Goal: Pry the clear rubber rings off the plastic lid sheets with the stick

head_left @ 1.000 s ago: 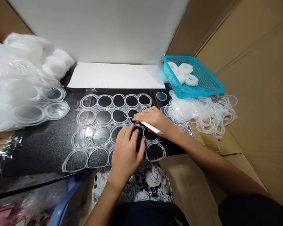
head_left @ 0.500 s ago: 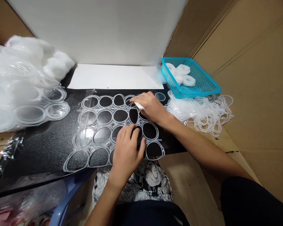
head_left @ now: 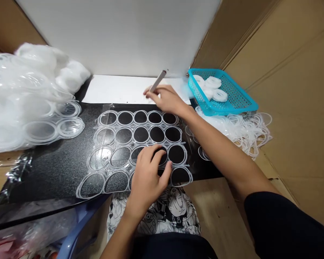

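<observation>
The left hand [head_left: 149, 176], fingers loosely spread, should steady the ring sheet [head_left: 124, 144] beneath while the right hand [head_left: 165, 98] grips a white stick [head_left: 158, 81].

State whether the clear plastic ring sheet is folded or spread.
Spread: the sheet lies flat on the black tabletop, four rows showing.

Facing a ring sheet [head_left: 133, 144] lying on the tabletop [head_left: 54, 165] before the lap [head_left: 178, 207]. Seeing a plastic heap [head_left: 21, 95] on the left, a paper strip [head_left: 115, 89] behind the ring sheet, before the wall [head_left: 118, 36]. Finding a basket [head_left: 236, 91] at rear right, with ring bundles [head_left: 213, 82] inside, loose rings [head_left: 240, 129] just before it. Resting the left hand [head_left: 148, 172] on the ring sheet, having the right hand [head_left: 166, 98] by the paper strip.
</observation>
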A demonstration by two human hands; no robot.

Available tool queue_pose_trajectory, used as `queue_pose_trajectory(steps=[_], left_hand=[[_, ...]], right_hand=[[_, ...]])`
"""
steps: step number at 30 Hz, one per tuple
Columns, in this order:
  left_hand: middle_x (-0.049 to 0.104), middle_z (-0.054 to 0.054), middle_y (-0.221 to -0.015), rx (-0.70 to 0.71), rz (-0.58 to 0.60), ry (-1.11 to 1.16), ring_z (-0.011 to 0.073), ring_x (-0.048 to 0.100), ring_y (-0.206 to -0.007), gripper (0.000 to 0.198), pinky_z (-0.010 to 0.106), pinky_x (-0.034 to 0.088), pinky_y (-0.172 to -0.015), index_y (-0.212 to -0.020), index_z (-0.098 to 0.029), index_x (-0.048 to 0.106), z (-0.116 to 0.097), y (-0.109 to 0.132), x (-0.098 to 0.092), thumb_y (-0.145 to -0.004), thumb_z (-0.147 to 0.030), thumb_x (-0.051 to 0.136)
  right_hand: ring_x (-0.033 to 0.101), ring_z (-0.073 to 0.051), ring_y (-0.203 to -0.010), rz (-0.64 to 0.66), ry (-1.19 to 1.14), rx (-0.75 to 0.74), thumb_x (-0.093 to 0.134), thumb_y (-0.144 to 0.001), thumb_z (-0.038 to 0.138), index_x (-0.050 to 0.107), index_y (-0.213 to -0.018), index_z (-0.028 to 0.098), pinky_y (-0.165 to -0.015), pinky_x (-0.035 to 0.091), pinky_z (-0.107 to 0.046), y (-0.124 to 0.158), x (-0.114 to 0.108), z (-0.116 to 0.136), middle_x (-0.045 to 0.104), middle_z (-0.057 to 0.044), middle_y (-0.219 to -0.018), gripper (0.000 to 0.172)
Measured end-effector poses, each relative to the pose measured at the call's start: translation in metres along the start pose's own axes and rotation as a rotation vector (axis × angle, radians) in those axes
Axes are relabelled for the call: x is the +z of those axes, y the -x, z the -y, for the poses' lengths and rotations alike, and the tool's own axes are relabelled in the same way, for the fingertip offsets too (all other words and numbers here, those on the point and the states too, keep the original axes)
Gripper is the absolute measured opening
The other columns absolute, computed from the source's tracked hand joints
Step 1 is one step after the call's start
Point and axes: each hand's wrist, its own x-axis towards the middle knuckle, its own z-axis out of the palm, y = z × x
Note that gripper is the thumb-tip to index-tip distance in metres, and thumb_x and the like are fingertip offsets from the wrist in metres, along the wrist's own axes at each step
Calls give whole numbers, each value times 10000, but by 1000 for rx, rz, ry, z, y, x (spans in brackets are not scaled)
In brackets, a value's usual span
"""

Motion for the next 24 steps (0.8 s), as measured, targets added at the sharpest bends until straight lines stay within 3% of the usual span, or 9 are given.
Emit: queue_pose_trajectory(steps=[4, 8, 12, 24], left_hand=[[644, 88, -1321, -41, -142, 202, 226, 615, -1263, 116, 421, 514, -1086, -1113, -229, 631, -6, 2, -17, -1011, -203, 583], [605, 146, -1380, -38, -10, -57, 302, 561, -1329, 262, 513, 480, -1126, -1261, -192, 595, -4, 7, -28, -1011, -269, 599], [582, 192, -1404, -32, 63, -291, 365, 529, -1358, 362, 587, 445, -1152, -1345, -148, 538, 10, 13, -26, -1017, -294, 580], [559, 185, -1459, -18, 90, -288, 350, 518, -1390, 399, 551, 451, -1161, -1387, -170, 518, 16, 17, -29, -1013, -293, 580]], right_hand=[[716, -206, -1092, 241, -455, 0, 586, -1018, 295, 801, -1068, 262, -1024, 547, -383, 51, 20, 32, 794, -21, -1164, 223], [713, -207, -1146, 228, -605, 59, 607, -1017, 347, 798, -1108, 287, -1070, 528, -410, 87, 38, 42, 785, -23, -1210, 220], [721, -207, -1129, 203, -636, 59, 639, -1000, 356, 799, -1105, 294, -1074, 528, -417, 96, 43, 39, 789, -19, -1186, 201], [733, -208, -1089, 136, -509, 10, 619, -1010, 292, 799, -1062, 287, -1036, 546, -436, 97, 48, 44, 804, -28, -1130, 187]])
